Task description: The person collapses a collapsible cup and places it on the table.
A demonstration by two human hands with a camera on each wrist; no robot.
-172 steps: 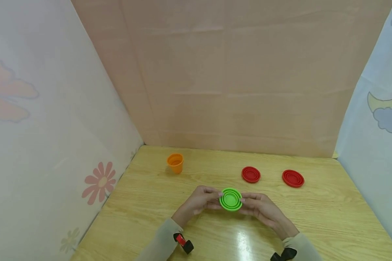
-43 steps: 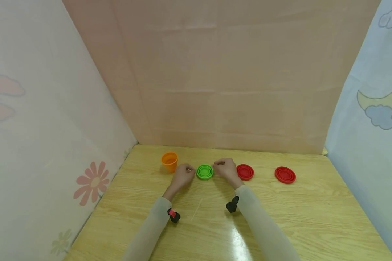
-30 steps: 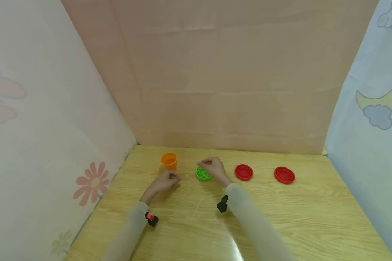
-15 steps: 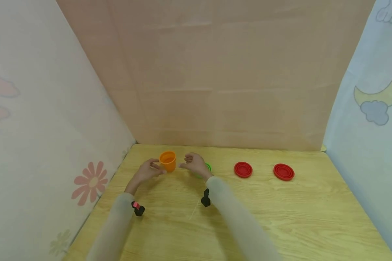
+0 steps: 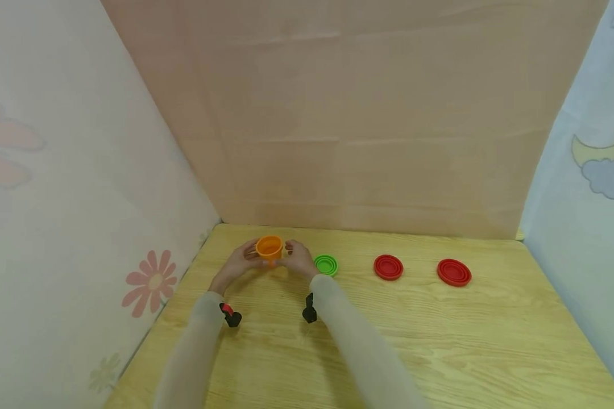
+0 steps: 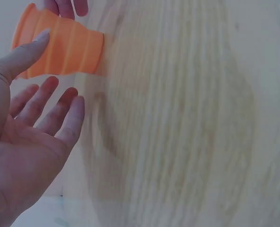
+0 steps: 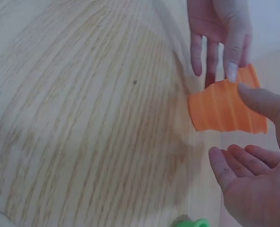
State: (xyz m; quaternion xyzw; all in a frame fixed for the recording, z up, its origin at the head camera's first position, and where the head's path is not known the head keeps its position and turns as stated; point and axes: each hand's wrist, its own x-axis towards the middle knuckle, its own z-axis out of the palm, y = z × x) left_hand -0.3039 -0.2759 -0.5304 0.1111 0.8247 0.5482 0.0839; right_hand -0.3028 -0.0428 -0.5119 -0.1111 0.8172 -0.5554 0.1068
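Observation:
An orange collapsible cup (image 5: 269,247), extended to full height with ringed walls, stands upright at the back left of the table. My left hand (image 5: 237,264) holds it from the left, its thumb lying across the cup's wall in the left wrist view. From the other side my right hand (image 5: 299,259) holds the same cup, with the thumb (image 7: 260,100) over the wall near the rim and the fingers curved below it in the right wrist view. Just right of the right hand lies a green collapsible cup (image 5: 326,265), folded flat.
Two red collapsible cups, folded flat, lie farther right: one red cup (image 5: 388,267) near the middle, the other red cup (image 5: 453,272) beyond it. A printed cloth wall (image 5: 153,170) bounds the wooden table (image 5: 440,341) on the left, with further cloth behind and right.
The green folded cup was held in both hands, then set down between the orange and red cups. Both hands let it go and moved left to the orange cup.

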